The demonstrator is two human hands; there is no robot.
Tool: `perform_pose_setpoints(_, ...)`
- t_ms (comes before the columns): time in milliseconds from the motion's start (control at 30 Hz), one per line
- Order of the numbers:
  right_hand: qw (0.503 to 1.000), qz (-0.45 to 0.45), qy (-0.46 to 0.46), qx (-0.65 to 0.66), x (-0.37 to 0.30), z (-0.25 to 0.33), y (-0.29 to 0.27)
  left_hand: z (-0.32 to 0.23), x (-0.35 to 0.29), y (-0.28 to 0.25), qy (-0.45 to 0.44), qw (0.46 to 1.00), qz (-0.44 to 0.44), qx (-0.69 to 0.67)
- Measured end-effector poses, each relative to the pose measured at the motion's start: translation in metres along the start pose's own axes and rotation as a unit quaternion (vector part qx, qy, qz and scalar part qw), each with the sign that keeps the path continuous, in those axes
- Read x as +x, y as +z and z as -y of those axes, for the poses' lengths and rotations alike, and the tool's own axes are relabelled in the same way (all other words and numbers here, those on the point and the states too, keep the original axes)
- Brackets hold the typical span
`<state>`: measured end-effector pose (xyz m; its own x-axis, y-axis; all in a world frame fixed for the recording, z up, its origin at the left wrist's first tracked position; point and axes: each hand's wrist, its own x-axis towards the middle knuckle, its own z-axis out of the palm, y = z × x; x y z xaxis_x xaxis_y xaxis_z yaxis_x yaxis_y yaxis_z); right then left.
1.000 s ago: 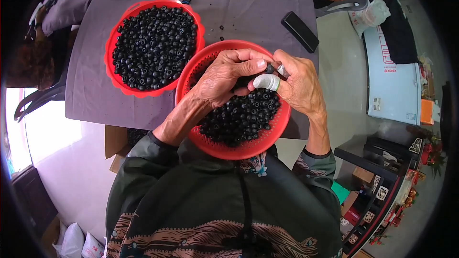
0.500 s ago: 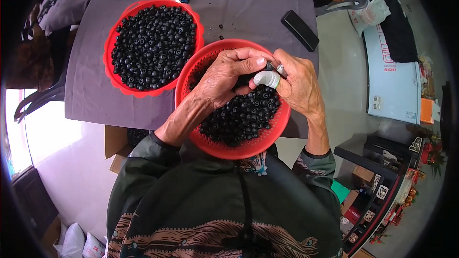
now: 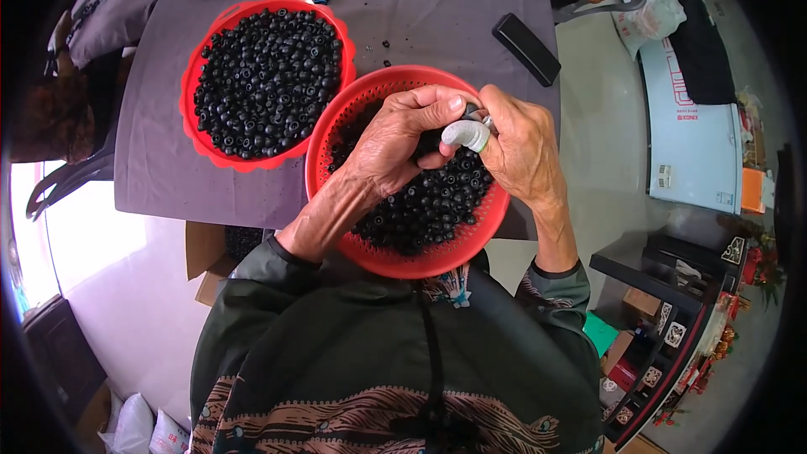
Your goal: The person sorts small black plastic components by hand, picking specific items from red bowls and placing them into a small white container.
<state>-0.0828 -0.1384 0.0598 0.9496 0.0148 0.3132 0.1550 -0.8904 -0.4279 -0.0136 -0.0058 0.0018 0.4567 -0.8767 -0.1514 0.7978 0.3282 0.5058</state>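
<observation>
Floor (image 3: 601,109): pale, glossy, open to your right; anything dropped there could roll well away from you.
Table (image 3: 160,172): grey cloth with small dark bits scattered beyond the bowls; a tug on the cloth could shift whatever stands on it.
Box (image 3: 693,155): light blue, on the floor to your right, partly under dark cloth.
Basket (image 3: 412,268): red, with holes, reaching past the table's near edge; its support is hidden, so a forearm pressing on the rim might tip it and its beads (image 3: 420,210).
Bowl (image 3: 187,101): red, wavy-rimmed, just beside your basket and heaped full; a knock could spill it.
Left hand (image 3: 391,134): your thumb and fingers are clamped on a small dark piece; a loose pinch could let it slip.
Right hand (image 3: 525,143): your fingers curl in close, but you can't tell what they grip; the white sleeve (image 3: 465,134) on your thumb may dull your feel.
Piece (image 3: 471,108): at your fingertips, above the basket's far right part; a sudden slip could fling it.
</observation>
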Motion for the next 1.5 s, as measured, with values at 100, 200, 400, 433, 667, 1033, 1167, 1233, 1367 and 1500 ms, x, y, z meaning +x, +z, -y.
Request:
perform_pose_setpoints(100,0.999,0.023,0.03,0.032,0.001,0.004,-0.006,0.001,-0.001,-0.001,0.008,1.0,0.025,0.011)
perform_pose_setpoints(200,0.998,0.036,0.032,0.033,0.002,0.003,-0.01,0.001,0.0,-0.004,0.004,0.999,0.037,0.01)
perform_pose_setpoints(400,0.997,0.051,0.033,0.037,0.003,0.003,-0.011,-0.001,0.001,-0.005,0.01,0.998,0.054,0.008)
perform_pose_setpoints(433,0.997,0.051,0.033,0.037,0.003,0.003,-0.011,-0.001,0.001,-0.005,0.009,0.998,0.054,0.008)
perform_pose_setpoints(667,0.998,0.039,0.034,0.03,0.001,0.003,-0.007,-0.001,0.002,-0.004,0.007,0.999,0.05,0.007)
perform_pose_setpoints(1033,1.0,-0.01,0.004,0.002,-0.003,-0.001,0.002,0.001,-0.001,0.005,0.018,0.999,-0.006,0.048)
perform_pose_setpoints(1167,1.0,-0.025,-0.012,-0.008,-0.004,-0.004,0.004,0.002,-0.001,0.005,0.001,0.999,-0.021,0.032)
perform_pose_setpoints(1233,1.0,-0.025,-0.012,0.002,-0.005,-0.004,0.003,0.003,-0.001,0.003,-0.001,1.0,-0.012,0.019)
perform_pose_setpoints(1367,0.991,0.017,0.072,0.11,-0.011,-0.003,-0.007,0.002,0.0,-0.001,0.005,0.999,0.03,-0.038)
perform_pose_setpoints(1500,0.979,0.04,0.125,0.157,-0.011,0.002,-0.015,0.0,0.0,-0.002,0.012,0.997,0.055,-0.045)
